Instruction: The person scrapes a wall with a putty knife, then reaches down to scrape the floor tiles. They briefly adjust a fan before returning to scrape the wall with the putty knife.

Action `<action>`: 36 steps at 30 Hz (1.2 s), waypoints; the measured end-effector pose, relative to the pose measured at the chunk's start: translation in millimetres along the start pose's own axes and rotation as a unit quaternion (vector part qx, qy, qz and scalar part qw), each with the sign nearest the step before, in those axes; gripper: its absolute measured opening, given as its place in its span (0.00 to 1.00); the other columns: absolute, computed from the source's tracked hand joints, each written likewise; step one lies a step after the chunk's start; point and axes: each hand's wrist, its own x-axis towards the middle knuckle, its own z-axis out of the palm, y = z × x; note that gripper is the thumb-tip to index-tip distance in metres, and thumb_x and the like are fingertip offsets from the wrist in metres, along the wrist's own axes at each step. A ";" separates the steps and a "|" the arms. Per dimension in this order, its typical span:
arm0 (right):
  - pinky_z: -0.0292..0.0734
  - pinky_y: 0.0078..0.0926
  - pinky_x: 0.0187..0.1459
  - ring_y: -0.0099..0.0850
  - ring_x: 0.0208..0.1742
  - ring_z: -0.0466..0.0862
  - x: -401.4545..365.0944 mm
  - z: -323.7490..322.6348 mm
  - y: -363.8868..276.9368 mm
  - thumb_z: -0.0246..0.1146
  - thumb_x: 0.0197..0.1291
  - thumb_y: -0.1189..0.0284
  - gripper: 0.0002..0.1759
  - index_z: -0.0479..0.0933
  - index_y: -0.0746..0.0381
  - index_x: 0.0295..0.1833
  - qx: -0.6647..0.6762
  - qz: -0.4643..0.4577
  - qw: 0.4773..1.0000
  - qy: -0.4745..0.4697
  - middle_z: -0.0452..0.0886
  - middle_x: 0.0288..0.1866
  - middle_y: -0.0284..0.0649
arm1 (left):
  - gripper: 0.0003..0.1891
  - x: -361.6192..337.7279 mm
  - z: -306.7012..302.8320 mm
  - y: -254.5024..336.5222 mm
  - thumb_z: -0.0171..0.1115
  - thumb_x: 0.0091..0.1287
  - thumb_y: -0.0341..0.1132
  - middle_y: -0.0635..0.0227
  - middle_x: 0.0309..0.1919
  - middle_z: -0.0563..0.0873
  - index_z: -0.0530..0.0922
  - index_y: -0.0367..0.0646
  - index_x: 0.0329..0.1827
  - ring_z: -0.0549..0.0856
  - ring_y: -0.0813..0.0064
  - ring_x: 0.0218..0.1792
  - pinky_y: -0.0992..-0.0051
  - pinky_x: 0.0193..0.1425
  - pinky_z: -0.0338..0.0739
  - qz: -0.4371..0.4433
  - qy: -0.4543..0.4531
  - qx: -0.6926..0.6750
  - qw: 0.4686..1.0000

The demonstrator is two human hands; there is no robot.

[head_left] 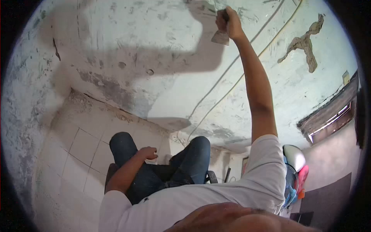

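My right hand (234,24), at the end of a raised, outstretched arm, is closed around the dark handle of a scraper (220,38). Its wide flat blade points downward, right by the worn, pale painted wall (174,34). The hand and tool overlap a broad shadow on the wall. Low down, my left hand (148,153) rests by my jeans-covered thigh (125,145). Its fingers are loosely bent and a little apart, with nothing visible in them.
Two cables (253,38) run slantwise down the wall. A broken plaster patch (307,46) shows brown at upper right. I sit on a dark chair (211,177) over a tiled floor (83,143). A fan (291,183) stands beside my right shoulder; a window opening (332,120) lies beyond.
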 end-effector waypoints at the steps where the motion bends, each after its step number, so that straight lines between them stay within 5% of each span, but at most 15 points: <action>1: 0.48 0.28 0.24 0.24 0.19 0.53 -7.5 -5.8 -7.0 0.43 0.65 0.43 0.30 0.63 0.57 0.22 0.000 -0.011 1.000 -0.004 0.53 0.16 0.28 | 0.28 -1.4 -3.9 -6.0 0.57 0.65 0.53 0.58 0.58 0.79 0.72 0.48 0.64 0.77 0.55 0.59 0.56 0.62 0.72 -0.003 0.011 -0.002 1.000; 3: 0.50 0.28 0.24 0.26 0.19 0.55 -23.4 -12.8 -26.0 0.45 0.63 0.41 0.32 0.61 0.57 0.21 0.133 -0.142 0.980 0.033 0.53 0.16 0.28 | 0.28 4.1 3.8 -4.3 0.57 0.65 0.53 0.57 0.59 0.78 0.71 0.48 0.65 0.77 0.55 0.59 0.57 0.62 0.72 0.031 0.014 0.026 0.999; 5: 0.52 0.28 0.25 0.28 0.20 0.56 -13.7 -27.6 -27.4 0.46 0.61 0.37 0.34 0.63 0.59 0.23 0.151 -0.140 0.978 -0.027 0.54 0.17 0.29 | 0.28 -3.9 -0.9 3.4 0.56 0.65 0.53 0.56 0.59 0.78 0.71 0.49 0.65 0.77 0.56 0.59 0.57 0.63 0.72 0.023 0.011 0.007 1.000; 6: 0.52 0.28 0.25 0.28 0.21 0.57 -5.4 -15.3 -6.7 0.44 0.61 0.37 0.34 0.66 0.59 0.25 0.052 -0.143 0.986 0.069 0.55 0.18 0.30 | 0.28 1.2 0.6 0.7 0.56 0.65 0.53 0.55 0.59 0.78 0.72 0.49 0.65 0.77 0.56 0.59 0.57 0.62 0.72 0.017 0.001 -0.001 1.000; 9: 0.52 0.27 0.25 0.27 0.22 0.61 -12.4 -4.8 -49.0 0.45 0.62 0.38 0.34 0.65 0.59 0.22 -0.071 -0.182 0.977 0.081 0.60 0.18 0.32 | 0.28 1.1 -0.8 -3.2 0.56 0.65 0.53 0.55 0.59 0.78 0.72 0.48 0.64 0.78 0.56 0.59 0.57 0.61 0.73 0.010 -0.010 -0.005 1.000; 11: 0.52 0.26 0.25 0.26 0.21 0.61 -24.5 -24.2 -59.5 0.43 0.62 0.39 0.34 0.61 0.58 0.19 0.152 -0.236 0.957 -0.072 0.61 0.16 0.33 | 0.28 3.3 -2.4 -1.2 0.56 0.65 0.53 0.55 0.58 0.78 0.72 0.48 0.64 0.78 0.56 0.59 0.57 0.61 0.73 0.014 -0.005 -0.023 1.000; 13: 0.51 0.26 0.24 0.26 0.19 0.58 -14.2 -21.9 -27.9 0.46 0.62 0.44 0.32 0.59 0.59 0.16 0.170 -0.186 0.968 0.005 0.59 0.15 0.32 | 0.28 0.7 -0.6 -1.5 0.56 0.65 0.53 0.55 0.57 0.79 0.73 0.47 0.63 0.78 0.56 0.58 0.56 0.60 0.73 0.047 0.007 -0.001 0.999; 19: 0.58 0.30 0.24 0.29 0.19 0.64 -58.6 60.6 -13.1 0.60 0.53 0.57 0.24 0.65 0.67 0.21 -0.137 -0.262 0.955 -0.009 0.62 0.16 0.37 | 0.28 -3.9 2.0 -2.3 0.56 0.66 0.54 0.58 0.57 0.80 0.72 0.47 0.64 0.78 0.56 0.59 0.57 0.61 0.73 0.022 -0.005 0.000 1.000; 23: 0.61 0.32 0.23 0.32 0.19 0.61 -147.4 135.7 58.5 0.64 0.51 0.67 0.14 0.69 0.65 0.25 -0.051 -0.115 0.989 -0.073 0.59 0.16 0.40 | 0.29 11.0 2.0 -3.9 0.58 0.66 0.54 0.53 0.57 0.79 0.70 0.46 0.65 0.78 0.53 0.58 0.56 0.60 0.72 0.026 0.014 -0.009 1.000; 27: 0.65 0.27 0.29 0.23 0.27 0.67 -255.0 234.0 137.3 0.58 0.63 0.69 0.16 0.70 0.70 0.29 0.092 0.256 0.962 -0.006 0.70 0.23 0.32 | 0.30 24.6 12.2 -1.7 0.59 0.63 0.53 0.55 0.59 0.78 0.71 0.46 0.64 0.76 0.54 0.61 0.57 0.61 0.71 0.043 -0.024 0.021 0.999; 28: 0.68 0.27 0.32 0.25 0.28 0.69 -273.1 246.0 156.1 0.56 0.64 0.69 0.14 0.73 0.71 0.32 0.052 0.362 0.927 -0.077 0.72 0.26 0.33 | 0.28 25.9 22.2 -2.1 0.60 0.63 0.52 0.56 0.57 0.79 0.74 0.44 0.61 0.77 0.55 0.58 0.57 0.60 0.71 0.073 0.047 0.018 0.996; 30: 0.67 0.28 0.30 0.25 0.27 0.70 -327.7 283.8 206.4 0.53 0.68 0.64 0.17 0.73 0.69 0.36 0.007 0.309 0.950 -0.042 0.73 0.26 0.33 | 0.23 95.8 50.0 -19.0 0.62 0.59 0.48 0.58 0.47 0.82 0.79 0.42 0.53 0.81 0.59 0.48 0.56 0.48 0.74 0.052 -0.051 0.031 0.997; 32: 0.71 0.39 0.41 0.39 0.35 0.76 -354.3 304.8 229.8 0.51 0.69 0.55 0.25 0.74 0.71 0.42 0.041 0.417 0.891 -0.176 0.78 0.32 0.43 | 0.18 34.8 24.9 8.8 0.62 0.58 0.43 0.59 0.43 0.83 0.82 0.42 0.46 0.81 0.60 0.47 0.55 0.50 0.74 0.054 0.061 -0.016 0.997; 33: 0.72 0.41 0.42 0.44 0.38 0.77 -373.8 312.8 242.3 0.51 0.68 0.53 0.27 0.74 0.70 0.43 -0.024 0.359 0.904 -0.232 0.80 0.35 0.46 | 0.17 20.2 19.1 15.1 0.62 0.58 0.43 0.60 0.42 0.84 0.82 0.42 0.45 0.81 0.60 0.49 0.55 0.54 0.74 0.060 0.072 -0.011 0.996; 36: 0.72 0.44 0.46 0.47 0.43 0.78 -445.8 367.6 344.7 0.50 0.69 0.53 0.26 0.75 0.69 0.48 -0.053 0.365 0.902 -0.224 0.81 0.40 0.51 | 0.17 41.7 22.9 19.9 0.62 0.56 0.42 0.59 0.43 0.84 0.82 0.41 0.45 0.81 0.59 0.48 0.55 0.53 0.74 0.051 0.118 -0.003 0.992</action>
